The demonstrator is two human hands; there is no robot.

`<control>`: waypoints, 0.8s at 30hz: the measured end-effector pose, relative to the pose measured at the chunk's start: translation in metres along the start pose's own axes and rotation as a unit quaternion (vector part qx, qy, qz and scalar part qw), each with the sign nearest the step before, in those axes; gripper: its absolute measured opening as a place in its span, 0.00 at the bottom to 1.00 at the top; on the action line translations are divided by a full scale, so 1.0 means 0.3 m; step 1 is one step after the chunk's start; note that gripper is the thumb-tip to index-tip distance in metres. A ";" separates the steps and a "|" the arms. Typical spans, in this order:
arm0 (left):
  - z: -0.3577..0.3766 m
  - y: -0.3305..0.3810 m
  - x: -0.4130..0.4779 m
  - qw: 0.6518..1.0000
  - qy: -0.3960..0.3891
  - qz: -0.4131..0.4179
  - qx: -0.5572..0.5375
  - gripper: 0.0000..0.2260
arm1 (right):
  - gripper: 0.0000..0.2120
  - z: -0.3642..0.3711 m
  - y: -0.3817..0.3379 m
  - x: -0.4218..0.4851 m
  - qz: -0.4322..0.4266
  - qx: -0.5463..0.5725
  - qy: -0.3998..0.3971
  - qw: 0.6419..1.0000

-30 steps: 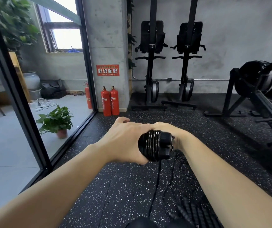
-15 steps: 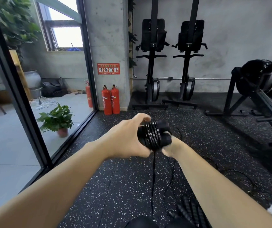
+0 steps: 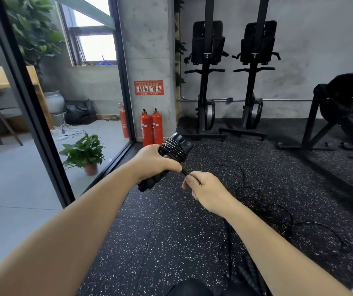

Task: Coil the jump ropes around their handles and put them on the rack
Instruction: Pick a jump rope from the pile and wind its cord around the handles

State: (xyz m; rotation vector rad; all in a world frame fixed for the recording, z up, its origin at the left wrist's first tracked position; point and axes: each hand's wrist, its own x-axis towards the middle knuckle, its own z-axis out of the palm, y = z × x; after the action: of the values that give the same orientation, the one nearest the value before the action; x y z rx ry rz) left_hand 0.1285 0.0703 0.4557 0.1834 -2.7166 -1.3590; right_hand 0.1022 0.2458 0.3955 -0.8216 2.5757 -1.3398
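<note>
Jump rope handles (image 3: 172, 153) are gripped in the left hand (image 3: 154, 164), and the cord (image 3: 185, 173) is pinched by the right hand (image 3: 206, 190).

The black handles are enclosed by the curled left fingers and tilted up and away, with several turns of cord wound around their upper part. Just below those fingers the cord is nipped between the right thumb and forefinger. The rest of it is spread in loose loops on the speckled floor (image 3: 150, 242), beyond and to the right of the right fingers. Just past the left fingertips, two red fire extinguishers (image 3: 152, 128) are stood against a concrete pillar. Left of the left fingers, behind the glass partition (image 3: 32, 116), a leafy plant (image 3: 83, 149) is held in a small reddish pot (image 3: 91, 169). Two rowing machines (image 3: 206, 86) are stood upright at the wall, well beyond the right fingers.
</note>
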 end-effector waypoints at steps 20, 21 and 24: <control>0.053 -0.057 0.007 0.992 0.009 0.028 0.119 0.27 | 0.17 -0.063 -0.052 -0.003 0.029 -0.148 0.027 0.988; 0.055 -0.049 0.001 0.991 0.016 0.034 0.130 0.27 | 0.17 -0.062 -0.052 -0.005 0.031 -0.147 0.026 0.988; 0.056 -0.022 -0.018 0.989 0.009 0.049 0.137 0.20 | 0.16 -0.066 -0.054 -0.010 0.038 -0.149 0.028 0.988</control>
State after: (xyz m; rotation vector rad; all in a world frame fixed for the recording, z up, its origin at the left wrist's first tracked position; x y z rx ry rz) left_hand 0.1319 0.0806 0.4402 0.0788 -2.8444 -0.9521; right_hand 0.1045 0.2542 0.4197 -0.7249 2.8650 -0.9841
